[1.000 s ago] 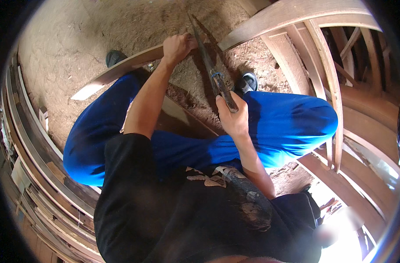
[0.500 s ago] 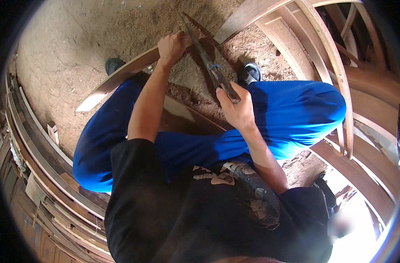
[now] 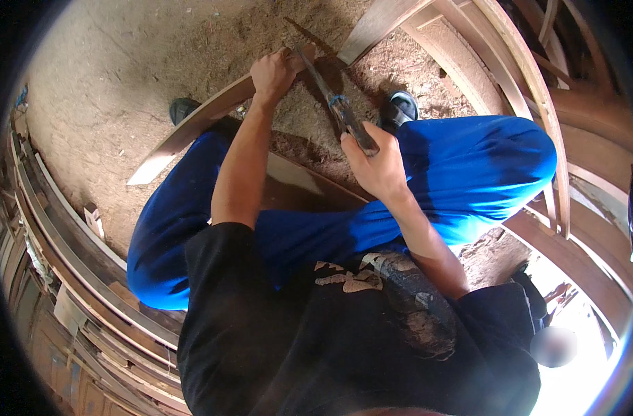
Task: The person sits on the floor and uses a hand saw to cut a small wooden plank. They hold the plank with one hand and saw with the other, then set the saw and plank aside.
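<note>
So the right hand (image 3: 380, 163) is wrapped around the handle of a saw (image 3: 340, 107), left hand (image 3: 272, 75) gripping a plank (image 3: 223, 102) near its far end. Blade's right beside that hand, can't tell if touching. Plank slants past the left shoe (image 3: 183, 109).

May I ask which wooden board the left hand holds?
The narrow board passing the left shoe: the left hand grips its far end; no hand touches the others.

Floor (image 3: 122, 90): brown, debris-strewn | left: long boards (image 3: 74, 267), stacked | right: wooden frames (image 3: 533, 76) | lower right: glaring light (image 3: 573, 378)
</note>
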The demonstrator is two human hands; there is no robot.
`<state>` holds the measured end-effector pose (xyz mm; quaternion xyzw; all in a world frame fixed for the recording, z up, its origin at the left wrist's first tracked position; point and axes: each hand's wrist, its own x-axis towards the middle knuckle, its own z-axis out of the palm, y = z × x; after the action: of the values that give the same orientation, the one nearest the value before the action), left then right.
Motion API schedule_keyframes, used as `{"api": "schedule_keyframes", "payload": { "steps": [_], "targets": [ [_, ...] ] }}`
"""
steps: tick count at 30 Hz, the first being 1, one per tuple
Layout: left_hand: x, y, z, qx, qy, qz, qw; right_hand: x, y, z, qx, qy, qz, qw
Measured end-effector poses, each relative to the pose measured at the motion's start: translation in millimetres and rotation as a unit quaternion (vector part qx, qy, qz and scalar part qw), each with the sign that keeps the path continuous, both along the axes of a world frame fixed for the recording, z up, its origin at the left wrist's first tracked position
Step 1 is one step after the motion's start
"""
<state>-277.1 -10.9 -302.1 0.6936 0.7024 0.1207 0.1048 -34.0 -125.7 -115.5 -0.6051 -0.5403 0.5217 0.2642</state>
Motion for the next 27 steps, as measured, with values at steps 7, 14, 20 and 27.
{"api": "schedule_keyframes", "payload": {
  "steps": [7,14,20,27],
  "targets": [
    [0,2,6,-0.007,0.017,0.007,1.000,-1,2,-2,0.011,-0.015,-0.001,1.000],
    [-13,6,-4,-0.003,-0.001,0.006,1.000,5,-4,14,-0.011,0.008,-0.006,1.000],
    [-7,14,8,-0.058,0.025,0.012,0.998,1,-2,12,0.018,-0.014,-0.011,1.000],
    [-2,4,10,0.017,0.001,-0.018,1.000,10,-11,16,0.040,-0.012,-0.017,0.999]
  ]
}}
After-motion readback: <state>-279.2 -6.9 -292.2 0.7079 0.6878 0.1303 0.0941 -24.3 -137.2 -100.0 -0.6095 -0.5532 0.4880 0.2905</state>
